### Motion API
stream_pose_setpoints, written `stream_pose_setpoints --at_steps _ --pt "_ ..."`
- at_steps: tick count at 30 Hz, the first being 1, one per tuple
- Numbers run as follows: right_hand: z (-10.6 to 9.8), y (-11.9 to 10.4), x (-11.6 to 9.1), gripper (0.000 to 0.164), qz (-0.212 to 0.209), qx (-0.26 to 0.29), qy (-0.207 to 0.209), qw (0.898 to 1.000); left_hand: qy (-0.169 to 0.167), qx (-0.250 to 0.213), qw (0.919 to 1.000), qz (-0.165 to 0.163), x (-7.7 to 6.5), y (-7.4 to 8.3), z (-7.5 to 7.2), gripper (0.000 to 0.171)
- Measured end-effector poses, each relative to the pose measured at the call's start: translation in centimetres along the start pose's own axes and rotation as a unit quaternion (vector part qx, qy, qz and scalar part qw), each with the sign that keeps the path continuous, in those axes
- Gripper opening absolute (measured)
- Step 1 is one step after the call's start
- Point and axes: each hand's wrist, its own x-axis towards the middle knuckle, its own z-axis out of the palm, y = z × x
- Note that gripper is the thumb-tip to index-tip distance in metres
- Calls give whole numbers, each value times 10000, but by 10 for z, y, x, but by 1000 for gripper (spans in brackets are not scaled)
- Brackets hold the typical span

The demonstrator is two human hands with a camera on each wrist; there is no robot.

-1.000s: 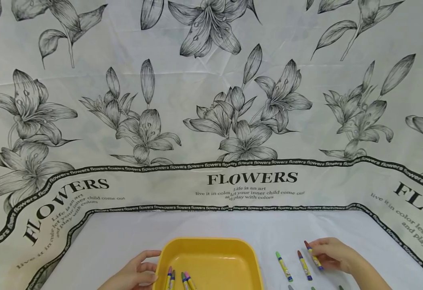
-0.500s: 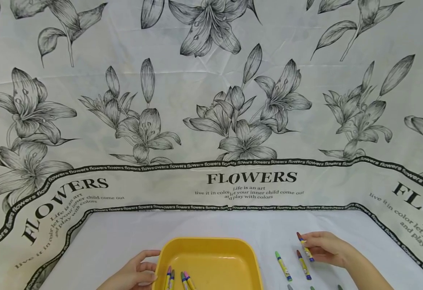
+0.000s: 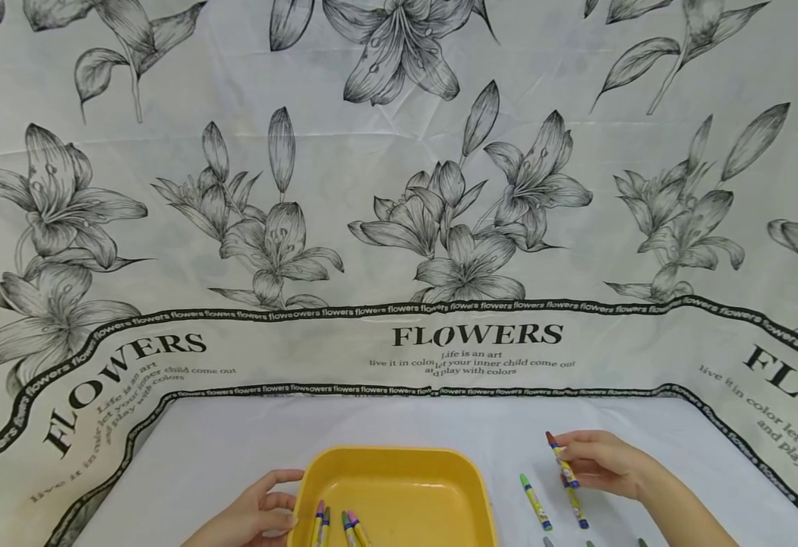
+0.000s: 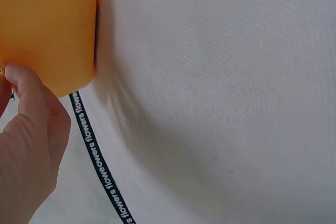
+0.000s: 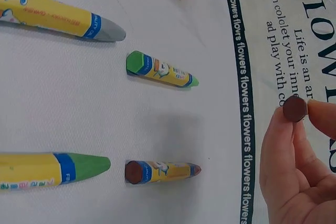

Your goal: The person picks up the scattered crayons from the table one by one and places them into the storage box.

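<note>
In the head view my left hand is at the left side of a yellow tray, its curled fingers and thumb holding the wall. The left wrist view shows this hand against the tray's outer wall. My right hand pinches a dark brown crayon with a yellow-and-blue wrapper, raised and tilted. The held crayon's brown end faces the right wrist camera. Below it lies a reddish-brown crayon, partly overlapped in the head view, and left of that a green crayon.
Several crayons, among them a pink one, lie inside the tray's left part. A grey crayon and a darker green crayon lie nearer the person. The white tabletop meets a flower-printed cloth behind.
My right hand has carried the brown crayon left and slightly upward, from beside the reddish-brown crayon to over it. The left hand and tray stay in place.
</note>
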Motion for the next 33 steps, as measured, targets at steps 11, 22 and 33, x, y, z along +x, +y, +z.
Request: stream_pose_setpoints --at_steps 11,22,33 --pt "16 -7 0 26 -166 183 -463 9986 49 78 10000 -24 0 0 1 66" --pt "26 -7 2 19 -287 476 -728 9958 22 85 10000 29 1 1 2 67" --pt "36 -8 2 24 -336 475 -995 9933 107 57 9999 -39 2 0 1 67"
